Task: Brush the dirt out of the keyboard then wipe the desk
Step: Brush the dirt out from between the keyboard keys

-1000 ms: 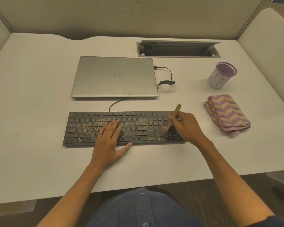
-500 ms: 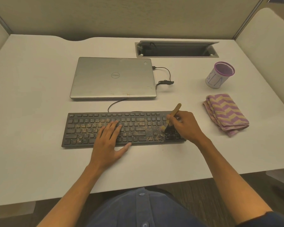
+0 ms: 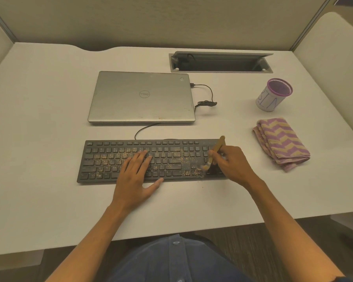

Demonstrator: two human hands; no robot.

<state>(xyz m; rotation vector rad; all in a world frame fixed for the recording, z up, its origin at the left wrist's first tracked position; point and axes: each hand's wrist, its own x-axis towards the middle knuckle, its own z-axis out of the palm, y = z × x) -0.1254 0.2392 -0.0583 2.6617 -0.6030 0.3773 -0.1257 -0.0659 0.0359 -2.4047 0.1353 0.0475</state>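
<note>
While my left hand (image 3: pixel 136 176) is lying flat, steadying the keyboard (image 3: pixel 151 160) on the bench (image 3: pixel 39 139), my right hand (image 3: pixel 230 165) is gripping the brush (image 3: pixel 214 154), whose bristles have barely shifted, so crumbs remain.

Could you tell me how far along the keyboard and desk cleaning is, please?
Early. Done: nothing fully. In hand: right hand works the brush at the keyboard's right end; left hand steadies it. Left: crumbs across most keys, then wiping with the folded cloth.

Left hand (image 3: pixel 135 176) flat (fingers straight), right hand (image 3: pixel 231 164) curled, gripping
</note>
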